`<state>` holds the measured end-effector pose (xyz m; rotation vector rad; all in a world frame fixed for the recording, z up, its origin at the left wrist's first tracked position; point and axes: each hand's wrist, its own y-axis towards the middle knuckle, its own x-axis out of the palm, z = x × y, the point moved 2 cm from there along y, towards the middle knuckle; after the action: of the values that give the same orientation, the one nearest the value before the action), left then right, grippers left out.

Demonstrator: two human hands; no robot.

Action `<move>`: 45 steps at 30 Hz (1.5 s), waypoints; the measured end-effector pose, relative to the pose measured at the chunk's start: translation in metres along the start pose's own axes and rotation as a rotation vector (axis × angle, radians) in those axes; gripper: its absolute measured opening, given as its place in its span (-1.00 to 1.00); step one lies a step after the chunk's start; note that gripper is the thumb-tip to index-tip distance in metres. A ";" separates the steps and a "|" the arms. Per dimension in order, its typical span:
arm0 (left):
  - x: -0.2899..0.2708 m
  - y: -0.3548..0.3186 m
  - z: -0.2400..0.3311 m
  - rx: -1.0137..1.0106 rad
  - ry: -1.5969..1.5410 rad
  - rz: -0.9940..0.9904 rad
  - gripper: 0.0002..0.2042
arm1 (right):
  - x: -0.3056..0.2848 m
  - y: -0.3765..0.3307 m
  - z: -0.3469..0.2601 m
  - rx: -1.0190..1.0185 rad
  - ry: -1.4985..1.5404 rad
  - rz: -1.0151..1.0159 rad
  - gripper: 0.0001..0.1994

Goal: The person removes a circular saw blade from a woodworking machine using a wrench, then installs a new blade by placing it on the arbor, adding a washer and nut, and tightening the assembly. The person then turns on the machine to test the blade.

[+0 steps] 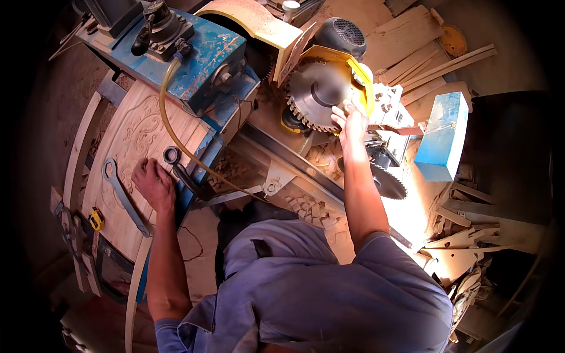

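My right hand [352, 122] reaches forward to the right edge of a toothed circular saw blade [306, 97]. Its fingers are bent at the rim, some of them over the blade's face; the grip underneath is hidden. A yellow guard [369, 94] curves around the blade's far side. My left hand [155, 183] rests on a carved wooden panel [120, 147], fingers slightly bent and nothing visible in them. Close to its right lies a dark ring-ended wrench [172, 156]. On its left is a grey ring wrench [125, 197].
A blue machine [203, 59] with a yellowish hose [163, 112] stands at the far left. Another saw blade [388, 181] sits below my right wrist. A motor [341, 38], a blue box-shaped part [442, 135] and a yellow tape measure [96, 219] are around. Wood offcuts [315, 212] litter the floor.
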<state>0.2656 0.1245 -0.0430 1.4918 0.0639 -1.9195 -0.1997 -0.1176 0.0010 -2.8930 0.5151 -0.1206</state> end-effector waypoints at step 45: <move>-0.004 -0.005 -0.010 -0.097 -0.227 0.143 -0.79 | 0.083 -0.242 0.001 0.549 0.345 -1.009 -0.42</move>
<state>0.2713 0.1347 -0.0444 1.1758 -0.0510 -1.9278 -0.0418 0.0761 0.0547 -2.2921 -0.8420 -0.7612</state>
